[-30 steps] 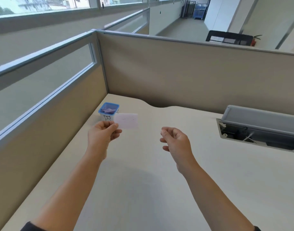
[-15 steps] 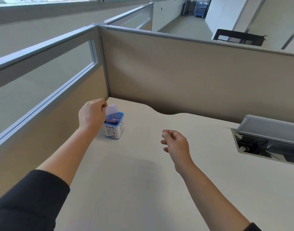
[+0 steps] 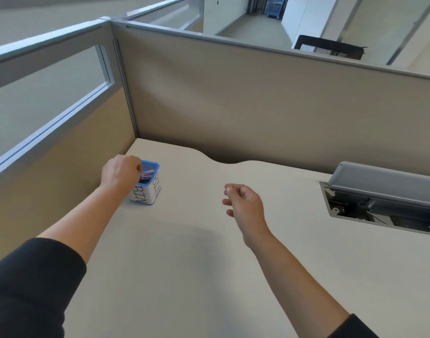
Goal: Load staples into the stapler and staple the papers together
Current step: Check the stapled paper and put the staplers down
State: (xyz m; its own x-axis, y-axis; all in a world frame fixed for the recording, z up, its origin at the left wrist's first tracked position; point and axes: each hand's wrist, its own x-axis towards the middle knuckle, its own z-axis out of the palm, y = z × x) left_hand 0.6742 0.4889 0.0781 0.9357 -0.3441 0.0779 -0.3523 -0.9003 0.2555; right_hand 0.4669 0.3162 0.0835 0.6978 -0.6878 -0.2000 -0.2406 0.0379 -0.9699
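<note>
A small white bin with a blue rim and hand-written letters stands on the cream desk near the left partition. Pale paper slips lie inside it. My left hand rests over the bin's left rim with its fingertips dipped inside; the fingers are hidden, so I cannot tell whether they still grip paper. My right hand hovers above the middle of the desk, loosely curled, with nothing in it. No stapler or staples are in view.
Beige partition walls close the desk at the back and left. A grey cable hatch stands with its lid raised at the right, wires showing in its cutout. A black chair back shows beyond the partition.
My left hand carried a white slip of paper from mid-air to the bin and pushed it down inside. The right hand stayed where it was. My view tilted downward.
</note>
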